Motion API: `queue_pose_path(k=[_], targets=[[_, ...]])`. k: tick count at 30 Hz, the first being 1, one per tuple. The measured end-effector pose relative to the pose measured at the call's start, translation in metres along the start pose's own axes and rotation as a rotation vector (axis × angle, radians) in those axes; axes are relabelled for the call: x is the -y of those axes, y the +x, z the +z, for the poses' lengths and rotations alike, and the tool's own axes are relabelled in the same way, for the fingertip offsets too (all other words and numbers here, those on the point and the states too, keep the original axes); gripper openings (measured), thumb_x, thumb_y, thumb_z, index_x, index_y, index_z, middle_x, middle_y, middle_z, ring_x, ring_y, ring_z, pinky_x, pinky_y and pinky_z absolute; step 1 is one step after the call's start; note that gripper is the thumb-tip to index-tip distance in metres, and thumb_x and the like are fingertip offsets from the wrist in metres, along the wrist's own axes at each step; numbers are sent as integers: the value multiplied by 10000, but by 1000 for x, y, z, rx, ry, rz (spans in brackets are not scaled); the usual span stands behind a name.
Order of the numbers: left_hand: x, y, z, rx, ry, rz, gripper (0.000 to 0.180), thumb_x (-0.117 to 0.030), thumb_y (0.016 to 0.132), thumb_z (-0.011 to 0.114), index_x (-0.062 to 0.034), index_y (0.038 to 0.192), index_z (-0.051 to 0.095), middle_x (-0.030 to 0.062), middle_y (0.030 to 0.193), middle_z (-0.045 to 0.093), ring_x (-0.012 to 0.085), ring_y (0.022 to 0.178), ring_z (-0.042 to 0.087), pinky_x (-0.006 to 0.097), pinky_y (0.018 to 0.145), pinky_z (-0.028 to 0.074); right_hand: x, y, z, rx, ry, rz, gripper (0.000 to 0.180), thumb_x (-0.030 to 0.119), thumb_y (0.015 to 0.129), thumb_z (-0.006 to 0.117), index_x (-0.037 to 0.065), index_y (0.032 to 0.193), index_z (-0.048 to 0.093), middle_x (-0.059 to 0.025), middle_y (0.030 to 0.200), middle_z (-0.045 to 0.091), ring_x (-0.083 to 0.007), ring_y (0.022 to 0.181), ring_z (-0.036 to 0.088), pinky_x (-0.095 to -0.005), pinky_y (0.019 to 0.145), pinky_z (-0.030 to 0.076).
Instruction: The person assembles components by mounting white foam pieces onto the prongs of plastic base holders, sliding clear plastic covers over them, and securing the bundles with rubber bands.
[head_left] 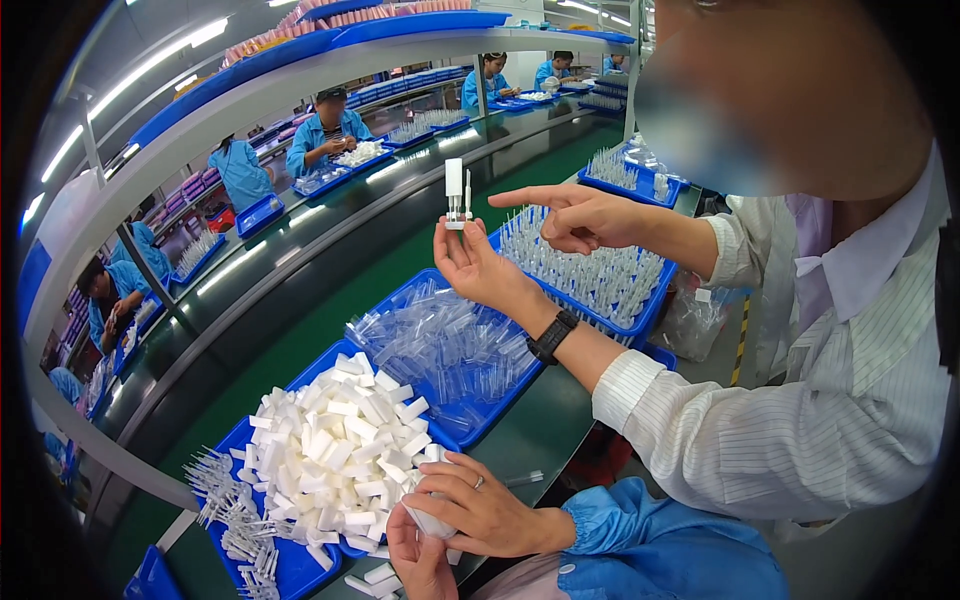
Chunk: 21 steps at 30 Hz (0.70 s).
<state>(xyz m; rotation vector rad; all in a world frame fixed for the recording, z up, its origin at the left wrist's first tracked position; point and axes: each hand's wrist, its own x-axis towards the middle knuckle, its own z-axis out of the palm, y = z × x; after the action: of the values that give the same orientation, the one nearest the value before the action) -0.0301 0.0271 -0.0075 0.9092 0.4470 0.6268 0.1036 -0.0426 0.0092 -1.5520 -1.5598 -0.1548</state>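
Note:
Near the lower edge, my right hand (pixel 490 510), with a ring and a blue sleeve, is closed over a white plastic piece (pixel 430 520). My left hand (pixel 415 555) closes round the same piece from below; the fingers partly hide it. Just beyond lies a large heap of white plastic casings (pixel 335 440) in a blue tray. Above my hands, a person in a striped white coat holds up a small white assembly in one hand (pixel 480 262), a wide tube standing beside a thin stem. That person's other hand (pixel 590 220) points at the assembly.
A blue tray of clear plastic sleeves (pixel 445 345) lies past the heap. Farther right stands a tray of upright thin stems (pixel 590 265). Loose stem parts (pixel 235 510) fill a tray at left. A dark green conveyor (pixel 260 340) runs behind; people in blue work beyond it.

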Motion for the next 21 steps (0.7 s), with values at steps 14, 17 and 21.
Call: queue_pose_path(k=[14,17,21], targets=[[-3,-6,2,25,7,23,615,-75,876,595,18,1394,278,144,1358,417,234,1214,456,322,978,408,8,0,-4,-10,1,1,635,118,661,718,76,1249,481,-114,1163,467,-298,1239,408,-480,1072,262],[-4,-6,4,39,-7,27,611,-87,879,597,12,1393,282,134,1342,432,222,1186,474,307,953,420,10,1,-7,0,8,0,635,112,659,715,73,1248,481,-116,1161,466,-303,1233,408,-480,1071,265],[-4,-4,4,47,-11,29,587,-95,885,592,0,1386,302,114,1312,458,198,1136,500,284,900,437,8,2,-9,0,2,-16,649,108,654,713,70,1255,472,-116,1167,466,-303,1238,400,-479,1068,269]])
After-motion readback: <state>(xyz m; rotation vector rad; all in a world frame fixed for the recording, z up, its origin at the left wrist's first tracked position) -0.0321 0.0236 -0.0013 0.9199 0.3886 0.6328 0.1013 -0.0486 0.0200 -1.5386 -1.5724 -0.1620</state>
